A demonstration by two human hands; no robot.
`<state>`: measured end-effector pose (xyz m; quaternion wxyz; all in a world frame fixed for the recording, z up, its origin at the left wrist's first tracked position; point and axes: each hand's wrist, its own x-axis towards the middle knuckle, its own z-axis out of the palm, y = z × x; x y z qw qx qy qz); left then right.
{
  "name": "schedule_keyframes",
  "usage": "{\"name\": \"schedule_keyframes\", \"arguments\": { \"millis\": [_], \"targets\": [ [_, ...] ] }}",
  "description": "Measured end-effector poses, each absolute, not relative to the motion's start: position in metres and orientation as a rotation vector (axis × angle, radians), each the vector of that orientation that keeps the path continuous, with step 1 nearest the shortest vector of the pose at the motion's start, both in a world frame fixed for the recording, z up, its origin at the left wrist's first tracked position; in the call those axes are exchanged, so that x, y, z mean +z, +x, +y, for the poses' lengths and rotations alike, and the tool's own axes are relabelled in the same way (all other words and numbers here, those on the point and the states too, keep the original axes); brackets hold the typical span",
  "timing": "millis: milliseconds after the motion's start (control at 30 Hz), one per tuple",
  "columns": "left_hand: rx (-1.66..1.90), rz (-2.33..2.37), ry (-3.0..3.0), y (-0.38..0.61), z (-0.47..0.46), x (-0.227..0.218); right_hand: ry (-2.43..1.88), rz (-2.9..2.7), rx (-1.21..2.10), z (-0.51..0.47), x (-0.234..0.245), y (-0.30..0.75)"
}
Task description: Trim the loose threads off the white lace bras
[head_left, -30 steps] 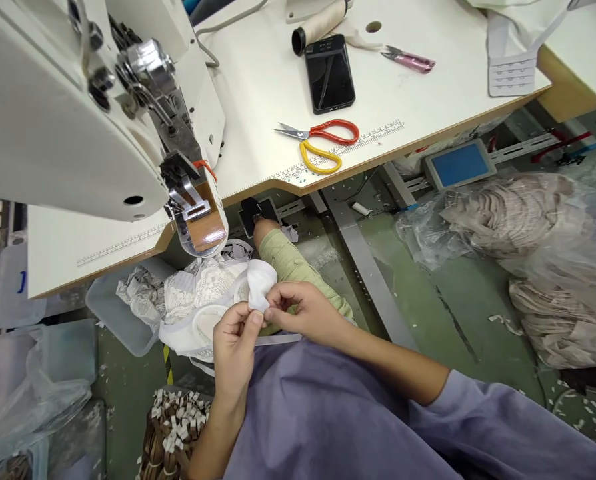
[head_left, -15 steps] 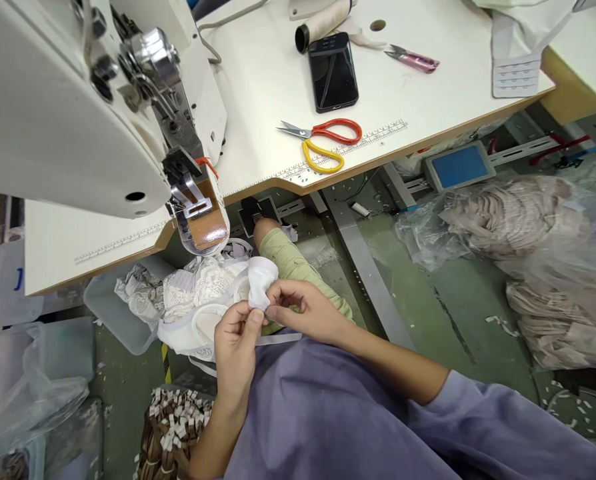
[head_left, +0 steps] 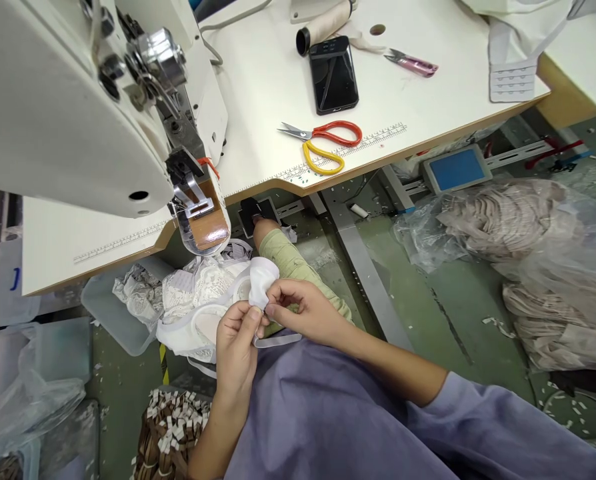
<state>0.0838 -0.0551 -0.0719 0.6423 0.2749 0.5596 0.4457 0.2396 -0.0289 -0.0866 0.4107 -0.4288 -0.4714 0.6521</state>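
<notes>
A white lace bra [head_left: 198, 327] lies across my lap and over the edge of a plastic bin. Both hands meet at a white fabric end of it, a smooth folded band [head_left: 263, 275]. My left hand [head_left: 239, 337] pinches the band's lower edge between thumb and fingers. From the other side my right hand [head_left: 301, 307] pinches the same band, its fingertips close to the left thumb. A narrow white strap [head_left: 278, 341] hangs out below the hands. What lies between the fingertips is hidden.
A sewing machine [head_left: 198, 207] stands above left of my hands. On the white table [head_left: 258, 87] lie red-and-yellow scissors [head_left: 323, 143], a black phone [head_left: 334, 77], thread snips [head_left: 412, 63] and a thread cone [head_left: 325, 25]. A plastic bin [head_left: 123, 327] and bagged fabric [head_left: 508, 220] sit lower down.
Both hands keep their pinch on the bra band and have barely moved. The narrow strap below them now shows a curled end near the left fingers.
</notes>
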Motion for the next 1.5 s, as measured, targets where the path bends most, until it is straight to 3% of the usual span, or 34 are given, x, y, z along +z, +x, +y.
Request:
{"name": "schedule_keyframes", "arguments": {
  "millis": [600, 700, 800, 900, 967, 1200, 1300, 1500],
  "targets": [
    [1.061, 1.245, 0.503, 0.076, -0.046, -0.072, -1.115, -1.259, 1.584, -0.025, -0.096, 0.249],
    [1.032, 1.051, 0.063, 0.05, -0.038, -0.066, -1.335, -1.336, 1.35, 0.0, -0.108, 0.286],
    [1.128, 0.829, -0.261, 0.028, -0.031, -0.06, -1.632, -1.45, 0.866, 0.048, -0.103, 0.339],
    [1.163, 0.72, -0.361, 0.026, -0.026, -0.054, -1.883, -1.698, 0.342, 0.109, -0.082, 0.375],
    [1.179, 0.726, -0.333, 0.036, -0.024, -0.05, -2.009, -1.925, 0.176, 0.147, -0.069, 0.381],
    [1.263, 1.172, 0.26, 0.069, -0.024, -0.051, -2.142, -2.169, 0.271, 0.186, -0.065, 0.362],
    [1.277, 1.252, 0.404, 0.069, -0.028, -0.051, -2.094, -2.121, 0.306, 0.146, -0.067, 0.37],
    [1.256, 1.347, 0.53, 0.066, -0.037, -0.056, -1.442, -1.921, 0.749, 0.0, -0.062, 0.352]
  ]
}}
